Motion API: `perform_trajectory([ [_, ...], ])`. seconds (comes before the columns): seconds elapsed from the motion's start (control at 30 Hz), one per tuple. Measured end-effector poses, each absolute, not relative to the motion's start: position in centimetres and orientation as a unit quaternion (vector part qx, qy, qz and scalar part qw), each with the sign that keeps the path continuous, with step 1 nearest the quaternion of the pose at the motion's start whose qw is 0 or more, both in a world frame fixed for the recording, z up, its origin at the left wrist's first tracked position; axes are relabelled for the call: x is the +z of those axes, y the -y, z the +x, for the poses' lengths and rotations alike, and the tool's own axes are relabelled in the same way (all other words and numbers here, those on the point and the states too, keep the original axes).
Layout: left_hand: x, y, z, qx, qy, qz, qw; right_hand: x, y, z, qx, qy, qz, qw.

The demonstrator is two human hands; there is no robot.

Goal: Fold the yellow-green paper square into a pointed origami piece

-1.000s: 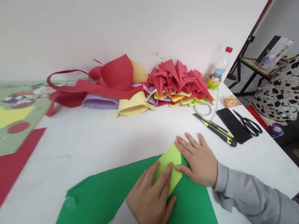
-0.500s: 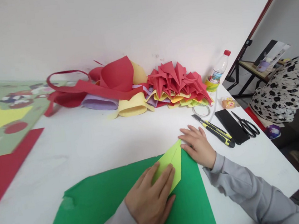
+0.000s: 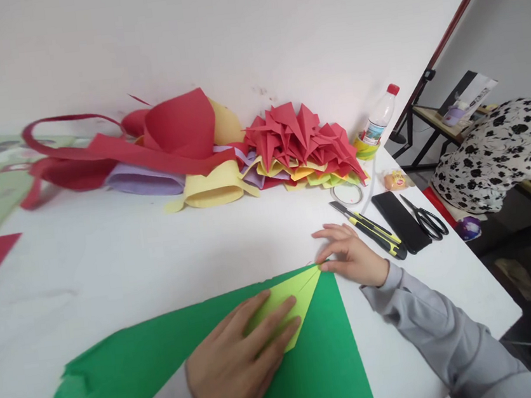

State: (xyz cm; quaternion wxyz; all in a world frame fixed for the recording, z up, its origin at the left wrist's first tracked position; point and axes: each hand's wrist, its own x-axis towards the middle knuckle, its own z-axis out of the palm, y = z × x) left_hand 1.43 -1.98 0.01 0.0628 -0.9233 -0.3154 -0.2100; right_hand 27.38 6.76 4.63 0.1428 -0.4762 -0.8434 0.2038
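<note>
A folded lime-green paper [image 3: 306, 282] with creased layers meeting in a sharp point lies on a large green sheet [image 3: 314, 375]. My left hand [image 3: 243, 361] rests flat across its wide end, fingers stretched out and slightly apart, covering much of the paper. At the pointed tip, the thumb and index finger of my right hand [image 3: 349, 256] pinch the paper, while the other fingers stay raised. The tip reaches the far edge of the green sheet.
Red, purple and yellow paper pieces [image 3: 214, 187] and red folded spikes [image 3: 294, 135] line the wall. On the right lie a cutter [image 3: 375, 231], black case [image 3: 401, 222], scissors [image 3: 425, 218], tape roll [image 3: 347, 194] and bottle [image 3: 376, 119]. A person in a floral garment [image 3: 500, 153] is beyond.
My view has shifted, so most things sit further left. The lime paper has turned a little, and my right fingers have closed on its tip. My left hand still lies on it.
</note>
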Motion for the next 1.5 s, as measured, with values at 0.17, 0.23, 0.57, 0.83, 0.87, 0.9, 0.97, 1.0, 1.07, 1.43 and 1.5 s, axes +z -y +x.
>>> perform_trajectory([
  [0.17, 0.0, 2.0, 1.5, -0.188, 0.314, -0.928, 0.075, 4.5, -6.8, 27.4, 0.192, 0.845, -0.48, 0.134],
  [0.23, 0.3, 1.9, 1.5, -0.188, 0.312, -0.928, 0.073, 4.5, -6.9, 27.4, 0.199, 0.844, -0.48, 0.13],
  [0.57, 0.0, 2.1, 1.8, -0.198, 0.328, -0.923, 0.046, 4.6, -6.8, 27.0, 0.231, 0.823, -0.497, 0.151],
  [0.83, 0.0, 2.4, 1.9, -0.203, 0.313, -0.926, 0.054, 4.1, -6.5, 26.9, 0.25, 0.813, -0.494, 0.181],
  [0.87, 0.0, 2.4, 1.9, -0.203, 0.309, -0.928, 0.051, 4.0, -6.5, 26.9, 0.251, 0.814, -0.491, 0.183],
  [0.9, 0.1, 2.3, 1.9, -0.204, 0.307, -0.928, 0.049, 4.0, -6.5, 26.9, 0.253, 0.816, -0.487, 0.183],
  [0.97, 0.2, 2.3, 1.9, -0.206, 0.309, -0.927, 0.05, 4.0, -6.4, 26.9, 0.252, 0.822, -0.477, 0.183],
  [1.0, 0.2, 2.2, 1.9, -0.206, 0.31, -0.927, 0.052, 4.1, -6.4, 26.9, 0.25, 0.824, -0.473, 0.185],
  [1.07, 0.2, 2.2, 1.8, -0.203, 0.31, -0.927, 0.056, 4.1, -6.3, 26.9, 0.244, 0.826, -0.471, 0.189],
  [1.43, 0.1, 2.4, 1.7, -0.201, 0.317, -0.926, 0.042, 3.3, -6.6, 27.0, 0.233, 0.827, -0.472, 0.199],
  [1.5, 0.2, 2.4, 1.7, -0.198, 0.318, -0.926, 0.041, 3.2, -6.6, 27.0, 0.231, 0.827, -0.472, 0.202],
])
